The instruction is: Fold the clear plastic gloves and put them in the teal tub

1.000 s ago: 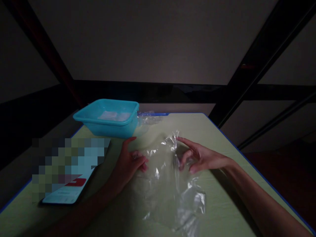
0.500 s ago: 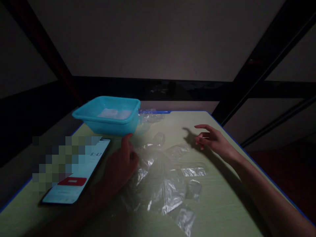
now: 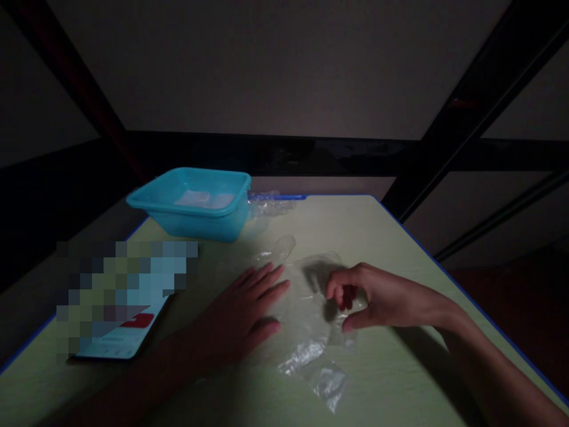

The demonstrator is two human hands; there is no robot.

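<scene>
A clear disposable plastic glove (image 3: 306, 320) lies spread and wrinkled on the table, its fingers pointing up and to the right. Flat across the glove's left part rests my left hand (image 3: 249, 308), fingers stretched out and holding nothing. My right hand (image 3: 360, 293) hovers at the glove's right side, over its finger parts. Its fingers are curled, with a gap between them and the thumb, and nothing shows in the grip. Some of the glove is hidden under both hands.
A blue plastic basin (image 3: 191, 210) with white items inside stands at the back left. Beside it lies more crumpled clear plastic (image 3: 271, 204). A lit phone (image 3: 115, 344), partly pixelated, is on the left. The pale table (image 3: 400, 367) has a blue edge.
My left hand has opened from a curled shape and laid flat on the glove. My right hand has moved left and nearer, over the glove's finger parts, its fingers curling down.
</scene>
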